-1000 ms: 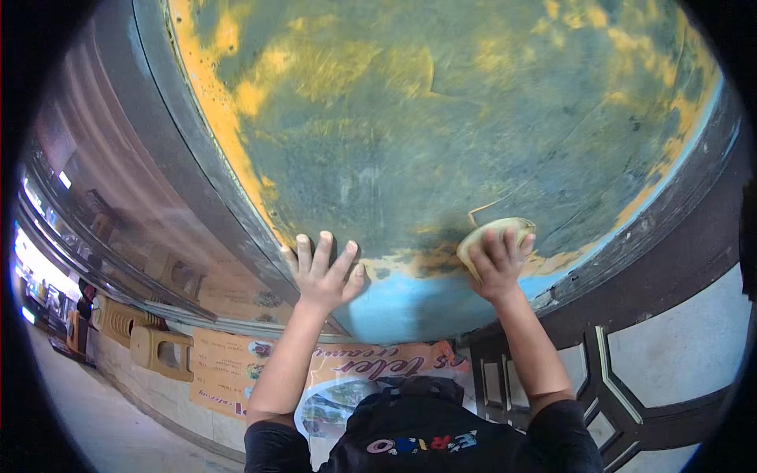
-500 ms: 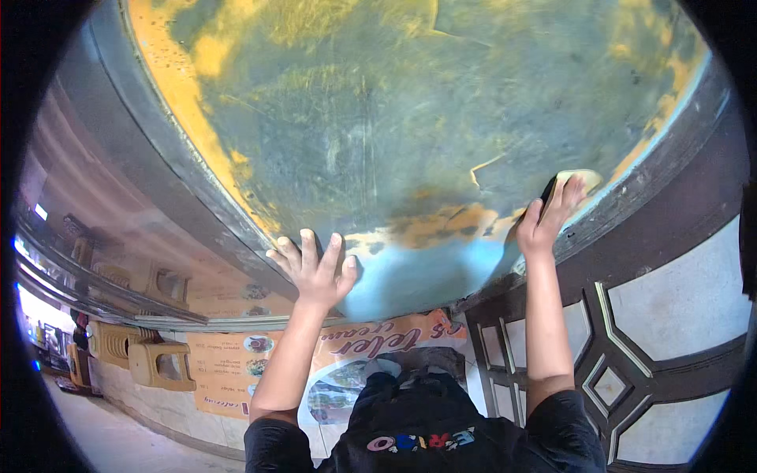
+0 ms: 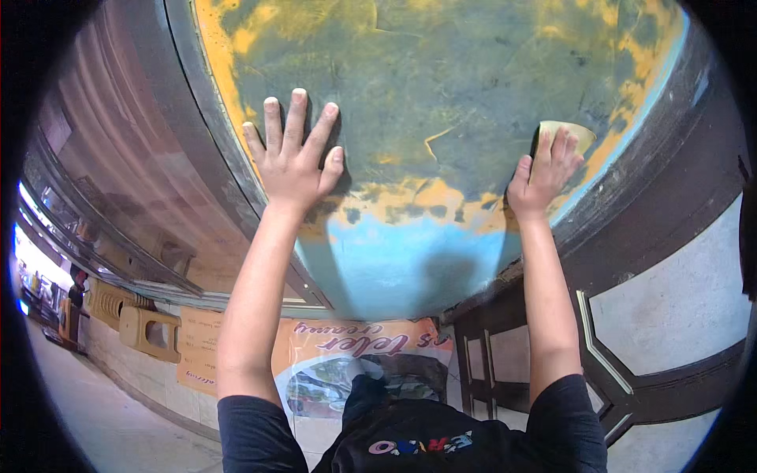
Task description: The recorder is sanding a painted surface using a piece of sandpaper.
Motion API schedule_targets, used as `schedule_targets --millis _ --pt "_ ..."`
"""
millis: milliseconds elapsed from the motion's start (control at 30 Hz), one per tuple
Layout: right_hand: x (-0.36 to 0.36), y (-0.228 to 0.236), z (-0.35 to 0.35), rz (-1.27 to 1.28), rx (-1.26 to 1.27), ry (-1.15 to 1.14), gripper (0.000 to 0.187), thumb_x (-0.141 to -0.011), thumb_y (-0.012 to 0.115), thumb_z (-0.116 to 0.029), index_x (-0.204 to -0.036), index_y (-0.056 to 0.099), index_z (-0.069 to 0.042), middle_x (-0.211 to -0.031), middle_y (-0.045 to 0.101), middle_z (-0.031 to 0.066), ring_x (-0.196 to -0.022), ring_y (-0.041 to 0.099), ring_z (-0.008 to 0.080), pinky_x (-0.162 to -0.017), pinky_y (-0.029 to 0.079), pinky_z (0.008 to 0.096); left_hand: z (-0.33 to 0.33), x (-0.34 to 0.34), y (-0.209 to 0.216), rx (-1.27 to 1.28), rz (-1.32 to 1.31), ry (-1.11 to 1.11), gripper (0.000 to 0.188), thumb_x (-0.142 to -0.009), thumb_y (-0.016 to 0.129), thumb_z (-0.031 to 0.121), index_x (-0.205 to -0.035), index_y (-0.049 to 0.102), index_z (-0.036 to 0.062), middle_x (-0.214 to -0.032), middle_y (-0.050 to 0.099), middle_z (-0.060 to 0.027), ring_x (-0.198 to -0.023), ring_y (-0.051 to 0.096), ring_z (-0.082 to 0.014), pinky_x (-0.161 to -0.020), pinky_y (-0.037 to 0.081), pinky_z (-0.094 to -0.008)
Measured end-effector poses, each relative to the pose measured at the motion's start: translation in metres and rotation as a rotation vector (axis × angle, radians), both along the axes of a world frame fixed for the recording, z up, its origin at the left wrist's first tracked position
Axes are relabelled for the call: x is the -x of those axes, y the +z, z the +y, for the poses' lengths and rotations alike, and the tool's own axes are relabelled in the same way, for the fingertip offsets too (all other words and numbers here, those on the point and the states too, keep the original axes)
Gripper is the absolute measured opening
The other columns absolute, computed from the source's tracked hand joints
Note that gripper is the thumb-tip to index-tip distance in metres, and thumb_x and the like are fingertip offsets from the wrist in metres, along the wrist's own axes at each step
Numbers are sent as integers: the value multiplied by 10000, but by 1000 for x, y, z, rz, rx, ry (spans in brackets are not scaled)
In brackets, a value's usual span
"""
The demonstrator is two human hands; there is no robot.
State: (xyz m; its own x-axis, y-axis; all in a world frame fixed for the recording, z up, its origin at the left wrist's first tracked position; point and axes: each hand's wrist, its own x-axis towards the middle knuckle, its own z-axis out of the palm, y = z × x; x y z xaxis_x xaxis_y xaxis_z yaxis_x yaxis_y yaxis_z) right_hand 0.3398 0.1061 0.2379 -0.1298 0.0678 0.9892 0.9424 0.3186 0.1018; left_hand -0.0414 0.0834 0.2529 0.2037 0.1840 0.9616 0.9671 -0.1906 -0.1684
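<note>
**Panel sanding, both hands on the surface**

Left hand (image 3: 292, 162): flat, fingers spread, bracing on the worn panel (image 3: 441, 87), holding nothing. Right hand (image 3: 544, 177): fingers together, pressing a tan sanding pad (image 3: 574, 134) to the panel's far right edge. Step, as judged: rubbing down yellow and green paint. Next stroke calls for steady pressure along the rim. Nearby: blue lower patch (image 3: 386, 260), dark gate (image 3: 631, 260) right, printed banner (image 3: 355, 355) below. Nothing blocks the pad.

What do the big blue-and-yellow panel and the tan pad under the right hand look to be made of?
Large flat panel with worn blue and yellow coating: seemingly painted metal or board; matte paint rubbed through in patches, scratched. Tan pad beneath the right hand: probably sandpaper or a sanding sponge, thin and dull; exact kind unclear.
</note>
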Motion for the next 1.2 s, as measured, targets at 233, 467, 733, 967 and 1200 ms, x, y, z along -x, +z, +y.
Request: schedule_targets --millis 233,467,733,967,1200 --pt "-4 -1 4 1 -8 -22 579 -941 499 -263 -1505 385 -195 -1590 311 120 -1483 217 381 -1171 54 602 2 -1 -2 7 23 0 511 -913 473 477 -1403 539 349 -1582 346 -50 -1489 225 -332 -1193 -1 -560" --pt "1 -2 0 34 1 -81 571 -955 474 -286 -1510 376 -199 -1597 299 106 -1485 219 367 -1168 65 608 0 9 -6 32 97 -95 543 -871 533 468 -1401 541 352 -1583 344 -45 -1490 233 -311 -1197 -9 -547" --pt "36 -53 -8 278 98 -122 599 -1002 407 -320 -1556 261 -144 -1630 168 155 -1504 109 393 -1171 21 597 0 5 -9 14 91 -101 543 -853 549 435 -1393 545 371 -1564 382 -22 -1482 256 -302 -1202 -6 -551" --pt "42 -38 -13 302 162 -70 614 -1010 395 -347 -1560 235 -126 -1628 140 184 -1504 81 401 -1170 13 597 3 12 -10 -14 101 -90 515 -887 502 439 -1395 542 367 -1570 373 -19 -1487 244 -302 -1206 -12 -545" --pt "37 -71 -17 294 161 -114 635 -1012 394 -384 -1565 217 -130 -1627 123 193 -1502 57 417 -1168 4 602 5 7 -8 -54 117 -125 514 -923 482 444 -1416 537 310 -1581 349 -50 -1494 219 -318 -1203 -1 -543"
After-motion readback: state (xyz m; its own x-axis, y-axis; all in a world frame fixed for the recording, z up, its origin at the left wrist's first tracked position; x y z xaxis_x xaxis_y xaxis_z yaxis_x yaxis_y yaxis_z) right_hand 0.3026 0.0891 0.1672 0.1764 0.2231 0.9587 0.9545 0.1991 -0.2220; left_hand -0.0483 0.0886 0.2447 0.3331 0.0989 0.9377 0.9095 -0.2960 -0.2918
